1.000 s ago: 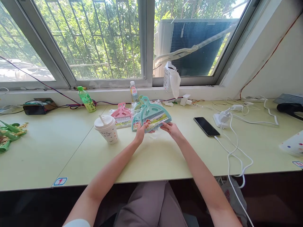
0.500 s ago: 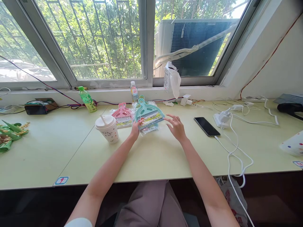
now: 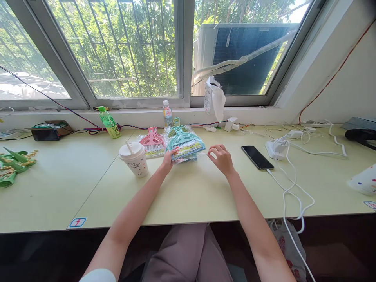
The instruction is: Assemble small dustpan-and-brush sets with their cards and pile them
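Observation:
A teal mini dustpan-and-brush set [image 3: 185,144] in clear wrapping lies on top of a stack of like sets near the back of the pale green table [image 3: 190,192]. My left hand [image 3: 168,159] grips its front left corner, fingers closed on it. My right hand [image 3: 221,157] sits just right of the stack, fingertips pinched together at the edge of the clear wrapping. A pink set [image 3: 152,143] lies to the left of the stack.
A white lidded cup with a straw [image 3: 134,158] stands left of my left hand. A black phone [image 3: 257,157] on a white cable [image 3: 289,188] lies to the right. A green bottle [image 3: 109,123] and a small bottle [image 3: 167,112] stand by the window sill. Green items [image 3: 11,164] lie far left.
The teal set was held up in both hands, then came down onto the stack. My right hand let go, opened, and now pinches at the wrapping's right edge.

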### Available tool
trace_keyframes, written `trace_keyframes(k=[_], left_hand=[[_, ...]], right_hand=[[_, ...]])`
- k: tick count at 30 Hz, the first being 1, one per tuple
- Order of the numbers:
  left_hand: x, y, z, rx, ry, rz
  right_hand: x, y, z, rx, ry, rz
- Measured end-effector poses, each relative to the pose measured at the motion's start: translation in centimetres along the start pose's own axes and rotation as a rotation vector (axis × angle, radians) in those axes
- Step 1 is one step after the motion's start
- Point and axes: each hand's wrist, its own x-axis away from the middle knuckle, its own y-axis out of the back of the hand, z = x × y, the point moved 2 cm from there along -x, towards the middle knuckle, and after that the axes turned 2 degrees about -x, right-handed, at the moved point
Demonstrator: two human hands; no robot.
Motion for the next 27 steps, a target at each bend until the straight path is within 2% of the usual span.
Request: trace_keyframes(k=[4, 13, 19, 24, 27], left_hand=[[0.2, -0.2, -0.1, -0.015, 0.057, -0.024], [0.0, -0.2, 0.1, -0.027, 0.073, 0.095], [-0.2, 0.2, 0.2, -0.059, 0.113, 0.075], [-0.5, 0.6, 0.4, -0.075, 0.128, 0.156], [-0.4, 0.7, 0.3, -0.09, 0.166, 0.194]], right_hand=[[0.1, -0.1, -0.2, 0.047, 0.031, 0.017], [0.1, 0.1, -0.1, 0.14, 0.055, -0.005], [0.2, -0.2, 0.1, -0.009, -0.002, -0.026], [-0.1, -0.7, 0.0, -0.197, 0.003, 0.022], [-0.4, -0.9, -0.1, -0.319, -0.033, 0.006]])
